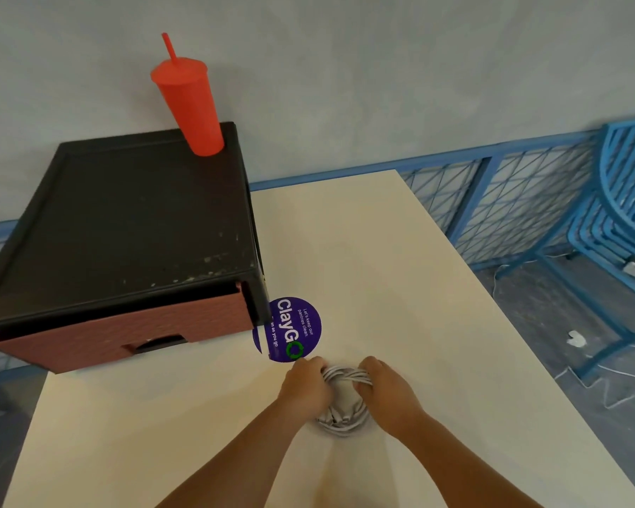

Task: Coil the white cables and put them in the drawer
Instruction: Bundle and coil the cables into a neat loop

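Note:
A coil of white cable (pixel 341 421) rests on the cream table (pixel 400 273), wound into a tight ring. My left hand (pixel 305 388) grips the ring's left side. My right hand (pixel 387 388) grips its right side, fingers curled over the strands. To the left stands a black drawer unit (pixel 125 221). Its reddish-brown drawer (pixel 125 331) is pulled out a little, with a dark handle slot in its front.
A red tumbler with a straw (pixel 189 104) stands on the drawer unit's back right corner. A round purple sticker (pixel 294 330) lies on the table just beyond my hands. Blue wire fencing (pixel 499 199) and blue chairs (pixel 616 214) fill the right side past the table's edge.

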A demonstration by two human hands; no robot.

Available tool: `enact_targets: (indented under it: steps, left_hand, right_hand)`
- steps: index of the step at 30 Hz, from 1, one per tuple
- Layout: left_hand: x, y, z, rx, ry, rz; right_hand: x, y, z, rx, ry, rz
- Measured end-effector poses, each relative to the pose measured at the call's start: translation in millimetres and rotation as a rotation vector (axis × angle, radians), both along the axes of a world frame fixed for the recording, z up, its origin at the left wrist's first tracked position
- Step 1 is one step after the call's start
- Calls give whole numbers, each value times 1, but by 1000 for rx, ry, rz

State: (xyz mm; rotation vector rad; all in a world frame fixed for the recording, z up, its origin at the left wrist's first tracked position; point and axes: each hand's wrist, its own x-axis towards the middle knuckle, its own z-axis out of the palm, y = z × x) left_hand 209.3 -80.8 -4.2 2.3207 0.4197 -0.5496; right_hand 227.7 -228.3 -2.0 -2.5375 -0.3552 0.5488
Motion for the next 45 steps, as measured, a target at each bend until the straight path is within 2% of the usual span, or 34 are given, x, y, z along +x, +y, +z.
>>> enact_targets:
  steps: [3, 7, 13, 21, 24, 26, 31, 35, 37, 42, 43, 45]
  left_hand:
    - [2, -2, 4, -44, 12, 28]
    - [3, -4, 14, -151, -21, 179]
    - [0, 2, 30, -104, -96, 130]
    - [-4, 15, 51, -86, -102, 68]
    - [-12, 22, 53, -59, -73, 31]
    - [-16, 24, 57, -114, -65, 20]
    - [-19, 19, 82, -395, -50, 102]
    - [-28, 14, 97, -756, -58, 250]
    - [-31, 9, 107, -852, -57, 250]
    - [-29, 3, 123, -959, -108, 300]
    - [-28, 4, 124, -966, -122, 340]
    - [-28, 7, 126, -943, -137, 383]
  right_hand:
    - [1, 0, 14, 136, -19, 61]
    - [3, -4, 33, 227, -51, 54]
    - [12, -17, 56, 55, -27, 202]
    - [25, -31, 93, -2, -80, 299]
    - [35, -39, 101, -5, -104, 270]
    - [38, -41, 105, -6, -116, 255]
    - [43, -44, 117, 79, -156, 188]
    - [41, -42, 117, 216, -176, 146]
    - [36, -34, 115, 299, -157, 105]
    - [15, -17, 116, 986, 340, -98]
    - [13, -17, 115, 1074, 435, -93]
    - [10, -17, 110, 1103, 503, -45]
